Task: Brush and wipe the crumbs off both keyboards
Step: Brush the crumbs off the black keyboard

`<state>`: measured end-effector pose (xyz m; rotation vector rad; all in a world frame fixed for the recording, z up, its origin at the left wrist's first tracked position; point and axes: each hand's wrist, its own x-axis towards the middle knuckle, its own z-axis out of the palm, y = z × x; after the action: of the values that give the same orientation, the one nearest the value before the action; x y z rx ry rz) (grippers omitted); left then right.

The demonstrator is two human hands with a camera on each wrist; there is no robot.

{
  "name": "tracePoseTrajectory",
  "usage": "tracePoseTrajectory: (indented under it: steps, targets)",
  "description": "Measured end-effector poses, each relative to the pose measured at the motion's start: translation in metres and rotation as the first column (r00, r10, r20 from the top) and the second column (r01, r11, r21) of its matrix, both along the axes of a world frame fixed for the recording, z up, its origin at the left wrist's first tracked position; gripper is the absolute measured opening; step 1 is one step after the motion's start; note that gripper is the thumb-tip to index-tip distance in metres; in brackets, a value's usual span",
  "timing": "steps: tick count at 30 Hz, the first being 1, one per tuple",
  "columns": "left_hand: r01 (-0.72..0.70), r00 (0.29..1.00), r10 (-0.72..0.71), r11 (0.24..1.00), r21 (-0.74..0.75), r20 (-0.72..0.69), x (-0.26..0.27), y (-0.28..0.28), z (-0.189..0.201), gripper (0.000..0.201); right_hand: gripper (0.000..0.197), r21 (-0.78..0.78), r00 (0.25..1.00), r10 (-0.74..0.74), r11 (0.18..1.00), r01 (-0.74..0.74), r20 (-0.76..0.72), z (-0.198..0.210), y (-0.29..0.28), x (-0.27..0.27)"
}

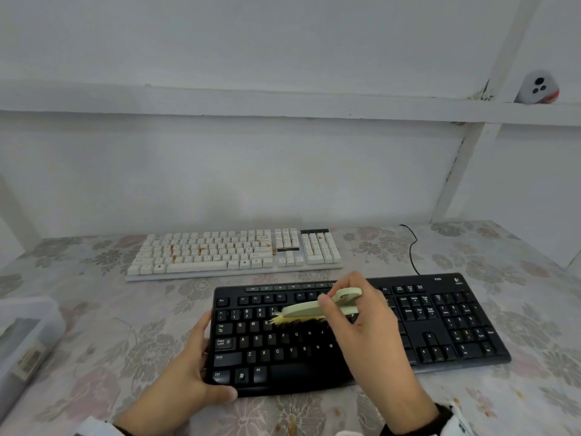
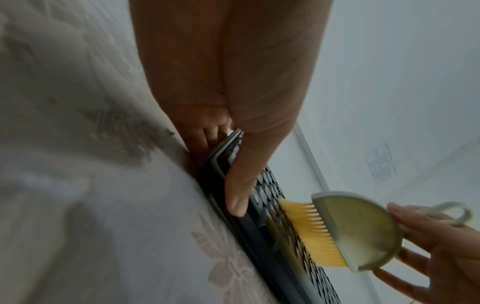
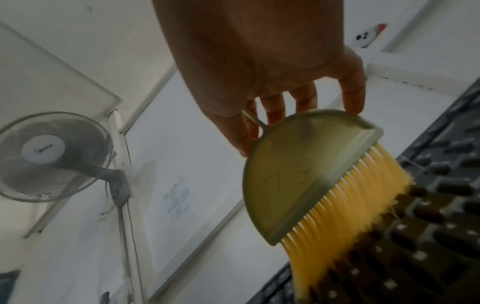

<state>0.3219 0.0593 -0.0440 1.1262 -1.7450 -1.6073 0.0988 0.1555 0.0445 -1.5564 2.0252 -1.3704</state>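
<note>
Right hand (image 1: 364,319) hides the black keyboard (image 1: 440,325) middle keys. Plastic box (image 1: 28,338) cut off at left edge. White keyboard (image 1: 232,250) legends too small to read.

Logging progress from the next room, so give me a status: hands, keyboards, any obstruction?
Left hand grips black keyboard edge. Right hand holds brush, bristles on keys. White keyboard behind, crumbs on it. Nothing obstructing.

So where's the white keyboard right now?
In the head view the white keyboard lies on the flowered tablecloth near the wall, behind and left of the black keyboard, untouched by either hand.
</note>
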Motion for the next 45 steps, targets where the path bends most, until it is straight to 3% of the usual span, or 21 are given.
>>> tracePoseTrajectory:
  steps: [2, 6, 12, 16, 18, 23, 27, 30, 33, 38, 43, 45]
  targets:
    - [0.003, 1.0, -0.003, 1.0, 0.0, -0.004, 0.0, 0.0, 0.0, 0.114, 0.012, -0.027, 1.0, -0.029, 0.999, 0.029, -0.002, 0.001, 0.001, -0.003]
    - [-0.006, 1.0, 0.006, 1.0, 0.008, -0.021, 0.0, 0.0, 0.0, 0.115, 0.012, -0.016, 0.995, 0.075, 0.997, -0.074, 0.067, 0.004, 0.002, -0.004]
    - [0.001, 1.0, -0.001, 1.0, 0.002, 0.012, 0.0, 0.0, -0.001, 0.114, 0.019, -0.051, 0.989, -0.128, 0.991, 0.125, -0.068, 0.005, 0.006, -0.029]
    - [0.003, 1.0, -0.003, 1.0, -0.008, 0.028, 0.0, -0.003, -0.002, 0.114, 0.014, -0.1, 0.983, 0.069, 0.994, -0.053, 0.168, 0.014, 0.011, -0.033]
    - [0.004, 0.999, -0.004, 1.0, -0.002, 0.032, -0.001, -0.003, -0.002, 0.115, 0.014, -0.057, 0.989, 0.058, 0.997, -0.051, 0.132, 0.006, 0.011, -0.041]
    - [-0.002, 1.0, 0.002, 1.0, 0.019, 0.028, -0.001, -0.004, -0.003, 0.115, 0.015, -0.096, 0.989, -0.143, 0.985, 0.145, 0.025, -0.001, 0.012, -0.072]
    - [0.012, 0.999, -0.012, 1.0, 0.013, 0.043, -0.001, -0.004, -0.002, 0.118, 0.012, -0.112, 0.984, -0.026, 0.993, 0.046, 0.174, 0.002, 0.017, -0.073]
    - [0.02, 0.999, -0.021, 1.0, 0.024, 0.039, -0.001, -0.003, -0.001, 0.119, 0.011, -0.058, 0.989, -0.066, 0.996, 0.075, 0.135, -0.002, 0.018, -0.086]
    - [0.015, 0.999, -0.016, 1.0, 0.02, 0.042, -0.001, -0.003, -0.001, 0.119, 0.012, -0.106, 0.988, -0.139, 0.984, 0.145, 0.062, 0.003, 0.019, -0.099]
    - [0.018, 0.998, -0.018, 1.0, 0.009, 0.06, -0.001, -0.003, -0.001, 0.124, 0.011, -0.077, 0.993, -0.006, 0.997, 0.015, 0.119, 0.004, 0.021, -0.107]
    - [0.032, 0.997, -0.031, 0.999, -0.005, 0.077, -0.001, -0.002, 0.001, 0.123, 0.014, -0.133, 0.98, -0.197, 0.972, 0.195, 0.0, 0.004, 0.027, -0.134]
    - [0.033, 0.997, -0.032, 0.999, -0.013, 0.074, -0.001, -0.002, 0.002, 0.12, 0.016, -0.166, 0.981, -0.191, 0.967, 0.193, 0.028, 0.009, 0.031, -0.139]
